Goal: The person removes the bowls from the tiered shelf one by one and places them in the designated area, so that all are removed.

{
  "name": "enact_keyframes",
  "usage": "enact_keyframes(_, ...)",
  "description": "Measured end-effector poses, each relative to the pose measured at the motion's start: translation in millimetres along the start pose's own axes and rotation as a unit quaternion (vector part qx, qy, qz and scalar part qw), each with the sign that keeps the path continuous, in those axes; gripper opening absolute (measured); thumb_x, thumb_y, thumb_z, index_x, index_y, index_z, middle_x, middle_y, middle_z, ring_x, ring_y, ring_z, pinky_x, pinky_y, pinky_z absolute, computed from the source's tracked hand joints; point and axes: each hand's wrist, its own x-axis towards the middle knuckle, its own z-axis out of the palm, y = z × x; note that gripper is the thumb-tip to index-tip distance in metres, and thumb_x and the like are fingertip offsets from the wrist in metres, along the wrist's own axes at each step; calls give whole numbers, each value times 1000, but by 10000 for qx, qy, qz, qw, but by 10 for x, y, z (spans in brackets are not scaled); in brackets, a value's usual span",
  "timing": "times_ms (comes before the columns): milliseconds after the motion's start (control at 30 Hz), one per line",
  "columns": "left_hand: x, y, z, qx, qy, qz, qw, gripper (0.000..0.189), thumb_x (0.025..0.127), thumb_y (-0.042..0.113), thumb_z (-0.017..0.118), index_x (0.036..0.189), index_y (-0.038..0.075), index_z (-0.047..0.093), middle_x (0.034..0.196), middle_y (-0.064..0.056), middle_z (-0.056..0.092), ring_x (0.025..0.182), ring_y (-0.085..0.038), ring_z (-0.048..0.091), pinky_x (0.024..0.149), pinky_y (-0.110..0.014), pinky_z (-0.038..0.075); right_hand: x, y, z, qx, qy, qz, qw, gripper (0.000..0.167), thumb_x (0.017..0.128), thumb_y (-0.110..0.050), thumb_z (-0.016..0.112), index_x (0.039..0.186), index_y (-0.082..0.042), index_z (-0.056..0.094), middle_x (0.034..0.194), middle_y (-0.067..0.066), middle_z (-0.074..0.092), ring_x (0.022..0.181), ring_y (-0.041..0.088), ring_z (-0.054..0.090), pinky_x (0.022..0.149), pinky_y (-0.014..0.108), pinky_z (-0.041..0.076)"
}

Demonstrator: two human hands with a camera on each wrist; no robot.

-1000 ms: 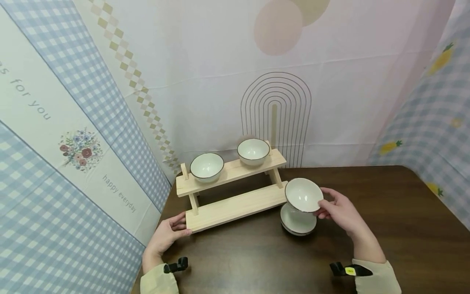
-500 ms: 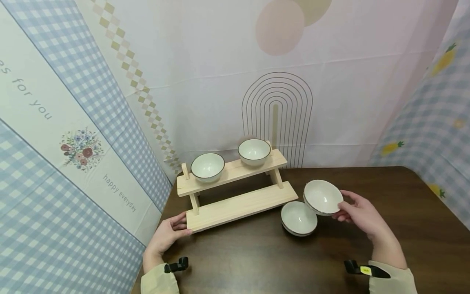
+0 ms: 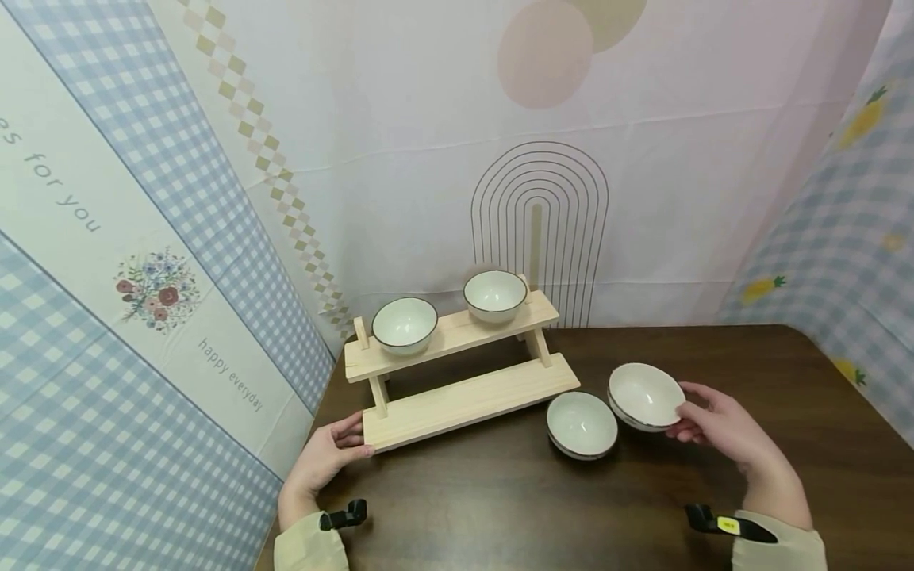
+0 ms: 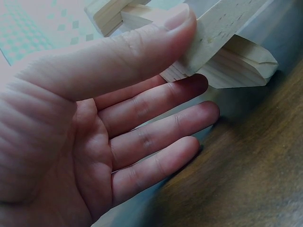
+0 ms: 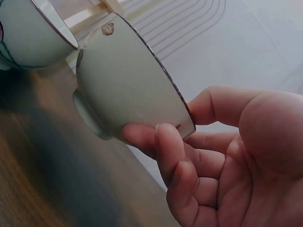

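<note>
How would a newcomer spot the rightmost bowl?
On the dark table, find the two-level wooden shelf. Past its right end, beyond another bowl, is the rightmost bowl: pale, dark-rimmed, and the only one held, by the right hand.

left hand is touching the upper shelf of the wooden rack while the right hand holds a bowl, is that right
Wrong level: the head view shows the left hand touching the lower shelf of the wooden rack, while the right hand holds a bowl.
</note>
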Motion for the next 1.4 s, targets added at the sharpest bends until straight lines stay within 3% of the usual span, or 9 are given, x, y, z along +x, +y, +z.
enact_keyframes(667,-2,-12,-7,33,9,24,10000,82,90,4,87,156,-14,43,136,-27,67,117,-35,71,88,-25,59,-53,178,-168,-170,-507,275,9982,68,112,-16,53,161,17,17,92,15,79,79,20,75,69,34,59)
enact_keyframes(1400,-39,-12,-70,106,-71,38,9999,82,90,6,87,156,-13,43,136,-26,67,118,-36,71,88,-25,59,-165,222,-64,-260,-605,535,9964,69,114,-18,50,160,19,15,96,13,79,82,21,75,70,34,59)
